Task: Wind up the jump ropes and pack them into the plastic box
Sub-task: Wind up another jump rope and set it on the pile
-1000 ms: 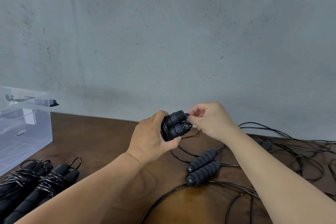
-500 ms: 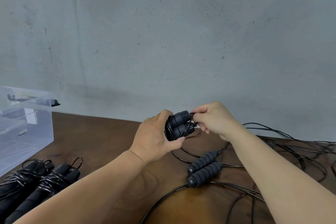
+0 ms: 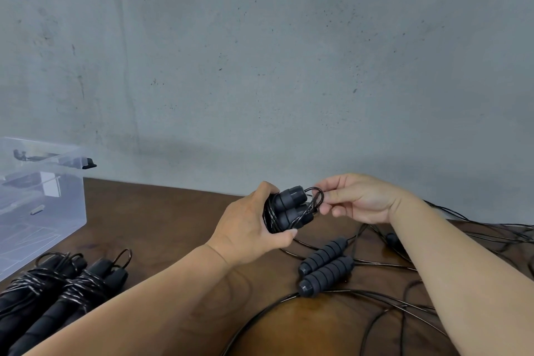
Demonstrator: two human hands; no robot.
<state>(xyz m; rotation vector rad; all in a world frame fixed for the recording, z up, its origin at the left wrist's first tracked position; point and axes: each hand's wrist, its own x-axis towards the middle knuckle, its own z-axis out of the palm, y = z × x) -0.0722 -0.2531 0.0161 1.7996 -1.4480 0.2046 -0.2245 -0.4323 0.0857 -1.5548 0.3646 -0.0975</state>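
My left hand (image 3: pixel 250 225) grips a wound black jump rope (image 3: pixel 290 206), its two handles side by side with cord wrapped round them. My right hand (image 3: pixel 354 199) pinches a small loop of that cord (image 3: pixel 316 196) sticking out at the handles' end. A second pair of ribbed black handles (image 3: pixel 326 266) lies on the brown table (image 3: pixel 161 220) below my hands, its cord loose. Two wound ropes (image 3: pixel 60 286) lie at the front left. The clear plastic box (image 3: pixel 43 205) stands at the far left.
Tangled loose black cords (image 3: pixel 476 231) spread over the table's right side and front. Another handle (image 3: pixel 391 238) lies half hidden behind my right forearm. A grey concrete wall rises straight behind the table.
My right hand has pulled a loop of cord out from the handles' end and drawn slightly away to the right. The left hand keeps its grip on the bundle.
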